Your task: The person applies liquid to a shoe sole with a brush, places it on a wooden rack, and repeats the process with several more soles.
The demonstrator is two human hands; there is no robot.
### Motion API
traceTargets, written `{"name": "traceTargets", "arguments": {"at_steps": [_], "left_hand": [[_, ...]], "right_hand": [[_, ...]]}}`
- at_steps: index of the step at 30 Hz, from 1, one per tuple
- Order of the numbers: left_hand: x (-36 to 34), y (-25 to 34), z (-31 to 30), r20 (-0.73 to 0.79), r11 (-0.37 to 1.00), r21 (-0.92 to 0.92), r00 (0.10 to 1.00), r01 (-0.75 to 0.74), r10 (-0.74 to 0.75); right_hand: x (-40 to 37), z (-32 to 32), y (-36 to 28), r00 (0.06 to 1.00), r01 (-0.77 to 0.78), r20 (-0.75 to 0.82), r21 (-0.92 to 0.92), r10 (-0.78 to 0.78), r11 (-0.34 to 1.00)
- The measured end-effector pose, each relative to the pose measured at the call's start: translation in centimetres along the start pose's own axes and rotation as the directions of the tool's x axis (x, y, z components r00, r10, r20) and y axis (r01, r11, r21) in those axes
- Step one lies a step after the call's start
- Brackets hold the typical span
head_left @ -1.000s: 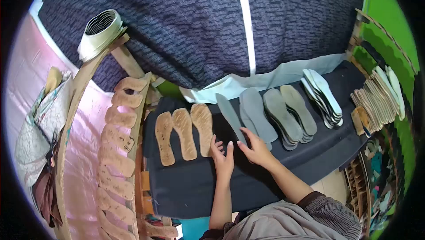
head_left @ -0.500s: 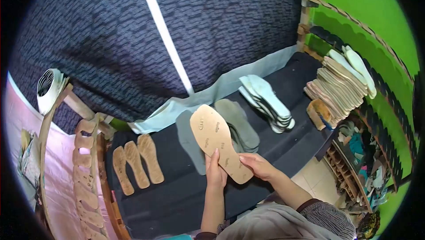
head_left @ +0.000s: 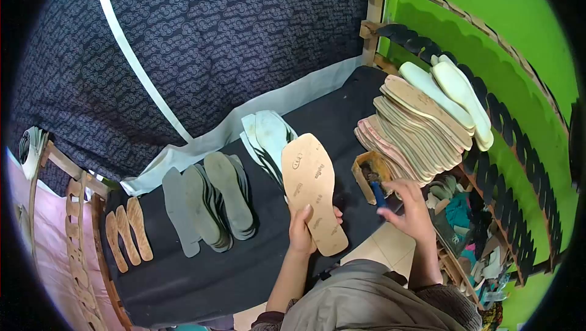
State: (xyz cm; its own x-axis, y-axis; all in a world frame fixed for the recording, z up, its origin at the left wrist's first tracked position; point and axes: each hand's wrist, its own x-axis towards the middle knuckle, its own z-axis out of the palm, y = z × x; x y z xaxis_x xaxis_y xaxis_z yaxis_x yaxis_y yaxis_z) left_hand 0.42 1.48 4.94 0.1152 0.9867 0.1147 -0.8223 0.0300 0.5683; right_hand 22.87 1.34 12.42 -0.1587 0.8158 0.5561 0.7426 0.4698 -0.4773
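In my left hand [head_left: 302, 231] is a tan shoe insole [head_left: 312, 194] with dark printed marks; the thumb lies on its face and the fingers are behind. My right hand [head_left: 412, 209] is at the blue handle [head_left: 377, 194] of a brush whose head sits in a stained, glue-coloured open container [head_left: 364, 172]. Thumb and fingers are apart around the handle, with no closed grip visible. Just behind the container stands a tall stack of tan insoles [head_left: 421, 123].
White soles [head_left: 268, 136] lie behind the held insole. Stacks of grey-green soles [head_left: 204, 206] and several narrow brown pieces [head_left: 129, 233] are farther left on the black cloth [head_left: 165, 288]. Racks of dark soles [head_left: 497, 129] line the green wall at right.
My right hand has let go of the insole and moved right to the brush handle. The left hand keeps the insole, now more upright. The view has turned right.
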Motion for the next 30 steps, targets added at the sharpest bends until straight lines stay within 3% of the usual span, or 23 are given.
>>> {"name": "traceTargets", "arguments": {"at_steps": [1,2,3,5,7,10,14,16,17,19,21,23,24,25,27,30], "left_hand": [[0.3,-0.9,-0.1,0.028,0.989,-0.142,0.999,0.047,-0.043],[0.7,-1.6,0.2,0.0,0.995,-0.077,0.998,0.06,-0.06],[1.0,-2.2,0.4,-0.009,0.995,-0.077,0.998,0.058,-0.059],[1.7,-3.0,0.7,-0.035,0.993,-0.091,0.996,0.081,-0.084],[2.2,-3.6,0.4,-0.102,0.992,-0.057,0.988,0.114,-0.119],[2.3,-4.3,-0.9,-0.075,0.991,0.003,0.989,0.132,-0.131],[1.8,-5.1,-2.3,-0.084,0.985,0.0,0.981,0.174,-0.173],[1.6,-4.9,-1.8,-0.062,0.984,-0.017,0.983,0.175,-0.176],[1.6,-5.0,-1.9,-0.064,0.984,-0.016,0.982,0.176,-0.176],[1.6,-5.1,-2.2,-0.049,0.984,0.012,0.983,0.175,-0.175],[1.6,-5.0,-2.2,-0.035,0.985,-0.005,0.985,0.17,-0.17],[1.6,-4.9,-2.1,-0.025,0.986,-0.026,0.986,0.164,-0.165],[1.7,-4.9,-2.1,-0.042,0.988,-0.005,0.987,0.156,-0.156],[1.7,-4.9,-2.2,-0.058,0.989,0.015,0.988,0.147,-0.146],[1.6,-5.0,-2.3,-0.071,0.985,0.061,0.985,0.161,-0.157],[1.5,-5.0,-1.8,-0.107,0.983,0.115,0.986,0.141,-0.129]], "right_hand": [[0.1,-0.7,0.8,0.989,0.016,0.15,0.014,-0.018,1.0],[0.1,-1.2,1.5,0.954,0.03,0.297,0.028,-0.037,0.999],[0.1,-1.5,2.3,0.952,0.029,0.305,0.032,-0.038,0.999],[-0.1,-1.3,3.9,0.86,0.087,0.503,0.007,-0.079,0.996],[-0.7,0.5,5.4,0.867,0.096,0.493,-0.017,-0.075,0.995],[-0.9,2.6,6.2,0.944,0.157,0.285,0.055,-0.166,0.986],[-0.3,3.8,6.6,0.963,0.207,0.161,0.065,-0.215,0.976],[-0.3,3.8,5.9,0.985,0.15,-0.111,0.215,-0.128,0.965],[-0.1,3.5,5.8,0.986,0.149,-0.11,0.217,-0.127,0.965],[0.2,3.0,6.0,0.992,-0.094,0.106,0.278,0.067,0.956],[0.8,2.9,6.0,0.998,-0.045,0.062,0.244,0.031,0.969],[1.4,2.5,5.0,0.969,0.1,-0.24,0.194,-0.052,0.976],[1.5,2.5,4.7,0.956,0.133,-0.287,0.216,-0.068,0.967],[1.8,2.4,4.2,0.956,0.13,-0.286,0.218,-0.064,0.967],[2.8,2.6,3.0,0.904,0.389,-0.285,0.237,-0.319,0.89],[4.1,4.5,1.2,0.884,0.462,-0.228,0.308,-0.407,0.832]]}}
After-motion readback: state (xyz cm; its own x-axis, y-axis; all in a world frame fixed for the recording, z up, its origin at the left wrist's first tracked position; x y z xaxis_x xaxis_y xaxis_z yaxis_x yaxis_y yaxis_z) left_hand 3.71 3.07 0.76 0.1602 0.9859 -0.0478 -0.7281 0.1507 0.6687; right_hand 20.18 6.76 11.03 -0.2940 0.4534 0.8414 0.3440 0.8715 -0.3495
